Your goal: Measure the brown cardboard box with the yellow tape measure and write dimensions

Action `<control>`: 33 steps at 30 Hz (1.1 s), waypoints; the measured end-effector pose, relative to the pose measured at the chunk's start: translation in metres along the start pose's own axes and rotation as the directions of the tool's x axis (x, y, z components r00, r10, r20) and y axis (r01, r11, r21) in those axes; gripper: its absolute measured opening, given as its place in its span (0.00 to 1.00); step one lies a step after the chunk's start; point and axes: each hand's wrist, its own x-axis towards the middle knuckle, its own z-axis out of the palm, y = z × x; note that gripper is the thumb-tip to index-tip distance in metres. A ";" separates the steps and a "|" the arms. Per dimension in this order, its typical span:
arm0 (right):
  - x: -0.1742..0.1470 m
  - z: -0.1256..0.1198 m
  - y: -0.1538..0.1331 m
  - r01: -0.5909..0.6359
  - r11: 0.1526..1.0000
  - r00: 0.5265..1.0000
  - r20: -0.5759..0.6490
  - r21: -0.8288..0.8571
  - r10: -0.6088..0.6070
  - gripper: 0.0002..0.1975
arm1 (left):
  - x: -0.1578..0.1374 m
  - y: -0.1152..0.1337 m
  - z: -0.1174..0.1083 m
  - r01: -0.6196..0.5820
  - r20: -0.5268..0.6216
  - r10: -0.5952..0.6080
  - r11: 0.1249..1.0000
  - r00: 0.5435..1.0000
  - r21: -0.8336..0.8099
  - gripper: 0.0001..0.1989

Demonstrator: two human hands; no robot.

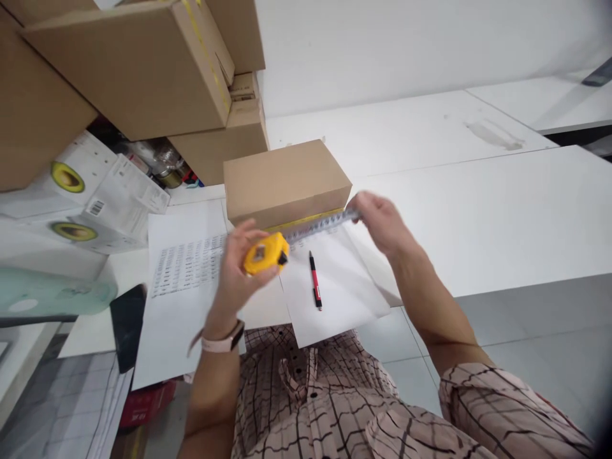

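Observation:
My left hand (239,264) is closed around the yellow case of a tape measure (266,252). The metal blade is drawn out to the right, and my right hand (377,217) pinches its far end. Just behind the blade lies a closed brown cardboard box (287,180), with yellow tape along its lower front edge. The blade runs roughly along that front side; whether it touches the box I cannot tell. Below the blade, a red and black pen (315,280) rests on a white sheet of paper (344,299). Motion blurs the blade and my right fingers slightly.
Large cardboard boxes (138,70) are stacked at the back left, above white cartons with avocado pictures (95,197). A printed sheet (184,274), a dark phone-like slab (128,325) and a pale green bottle (52,293) lie at left. The white table (478,217) stretches right.

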 end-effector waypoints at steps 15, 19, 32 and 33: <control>0.137 0.000 0.030 -0.225 0.974 0.974 -0.039 0.003 0.224 0.31 | 0.140 -0.031 -0.118 0.179 -0.550 -0.297 0.949 0.780 -0.258 0.14; 0.130 0.003 0.024 -0.209 0.974 0.977 0.031 -0.093 0.213 0.31 | 0.135 -0.026 -0.106 0.221 -0.555 -0.336 0.939 0.761 -0.265 0.17; 0.134 0.005 0.030 -0.302 0.953 0.951 0.065 -0.013 0.303 0.25 | 0.122 -0.008 -0.113 0.329 -0.481 -0.382 0.924 0.789 -0.195 0.20; 0.134 0.004 0.030 -0.304 0.953 0.950 0.073 -0.007 0.303 0.25 | 0.122 -0.008 -0.113 0.337 -0.476 -0.391 0.920 0.787 -0.200 0.19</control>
